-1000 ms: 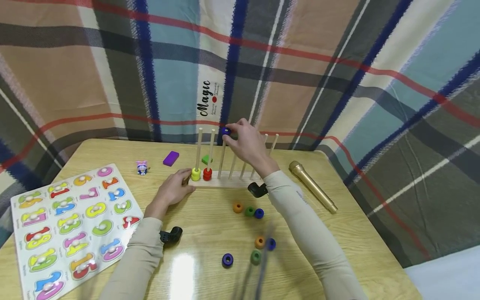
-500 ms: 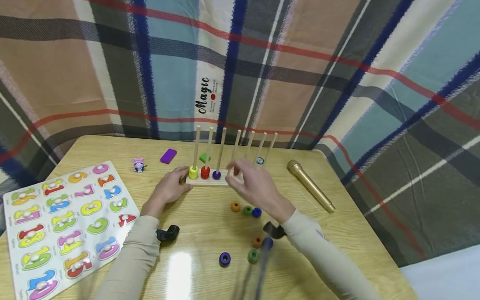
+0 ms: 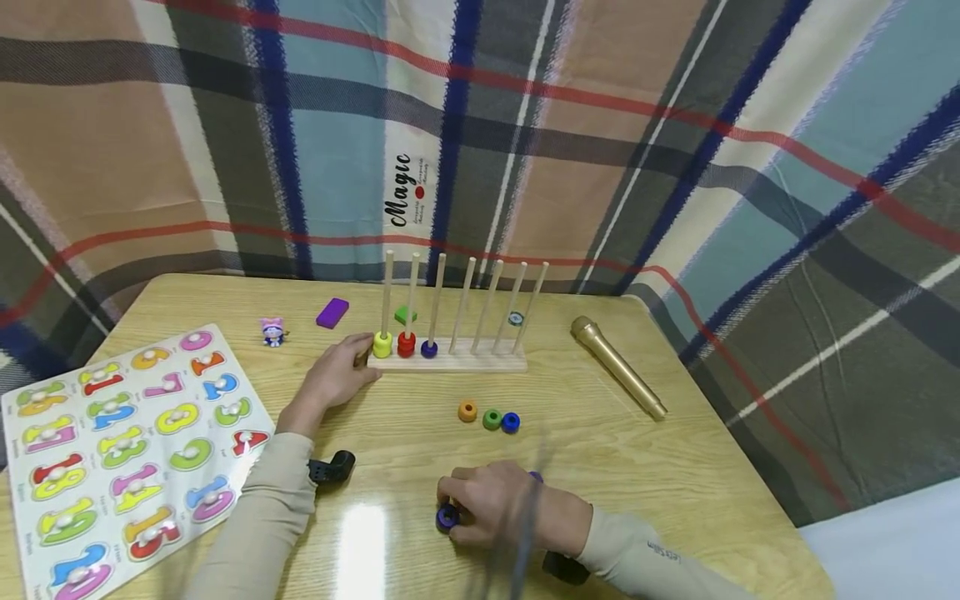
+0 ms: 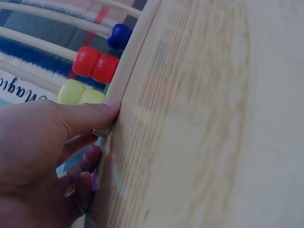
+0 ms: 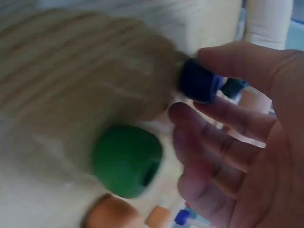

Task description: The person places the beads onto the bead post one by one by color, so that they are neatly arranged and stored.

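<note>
A wooden peg rack with several upright rods stands at the table's back. Yellow beads, red beads and a dark blue bead sit low on its three left rods. My left hand pinches the rack's left end, thumb on the front of the base in the left wrist view and fingers behind. At the front, my right hand pinches a loose dark blue bead between thumb and index finger, close over the tabletop. A green bead lies beside that hand.
Orange, green and blue beads lie before the rack. A gold microphone lies to the right, a number puzzle board to the left. A purple block and a small figurine stand further back.
My right hand has let a dark blue bead down the third rod, then come forward to the front and taken another. My left hand has stayed at the rack's end.
</note>
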A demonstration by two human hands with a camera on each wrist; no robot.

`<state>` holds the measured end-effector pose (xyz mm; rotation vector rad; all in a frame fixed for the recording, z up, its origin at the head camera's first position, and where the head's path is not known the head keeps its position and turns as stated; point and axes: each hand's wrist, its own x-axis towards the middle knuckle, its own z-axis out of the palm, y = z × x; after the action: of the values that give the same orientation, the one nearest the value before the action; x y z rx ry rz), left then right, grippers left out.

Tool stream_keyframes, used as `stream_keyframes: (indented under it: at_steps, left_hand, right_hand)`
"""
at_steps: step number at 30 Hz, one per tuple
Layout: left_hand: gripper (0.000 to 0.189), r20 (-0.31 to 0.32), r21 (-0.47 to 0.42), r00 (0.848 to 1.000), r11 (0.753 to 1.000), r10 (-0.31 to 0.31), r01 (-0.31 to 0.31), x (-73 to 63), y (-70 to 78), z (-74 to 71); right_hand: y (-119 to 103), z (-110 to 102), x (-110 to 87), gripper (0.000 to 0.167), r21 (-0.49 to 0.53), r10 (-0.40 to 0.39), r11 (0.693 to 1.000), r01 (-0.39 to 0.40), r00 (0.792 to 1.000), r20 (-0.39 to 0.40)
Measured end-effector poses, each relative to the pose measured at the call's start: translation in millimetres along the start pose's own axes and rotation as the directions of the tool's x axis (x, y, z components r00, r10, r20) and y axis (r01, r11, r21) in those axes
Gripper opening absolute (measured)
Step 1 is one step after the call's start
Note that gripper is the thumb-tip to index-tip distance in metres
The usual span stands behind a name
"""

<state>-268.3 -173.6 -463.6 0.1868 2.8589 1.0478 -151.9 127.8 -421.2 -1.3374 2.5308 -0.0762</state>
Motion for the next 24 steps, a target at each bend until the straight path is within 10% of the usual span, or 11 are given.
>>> stream_keyframes:
  at_steps: [8,18,24]
  left_hand:
    - [0.069,0.000,0.002,1.000,1.000,0.000,0.000,-0.2,-0.8,1.3]
    - [0.069,0.001,-0.014,1.000,1.000,0.014,-0.014,1.8,1.4,5.1]
    - [0.069,0.001,-0.011,1.000,1.000,-0.004,0.004,-0.9,4.0,2.9]
  right_hand:
    - [32.3,-66.7,21.6,0.028,0.217,0.010,0.975,0.054,0.958,-0.286]
    - [80.3,-160.0,73.6,0.031,0.302,0.225,0.953,-0.019,0.712,-0.665]
    - [90.7,-171.4,100.0,0.033,0.399,0.365,0.907,-0.134,0.723,-0.586]
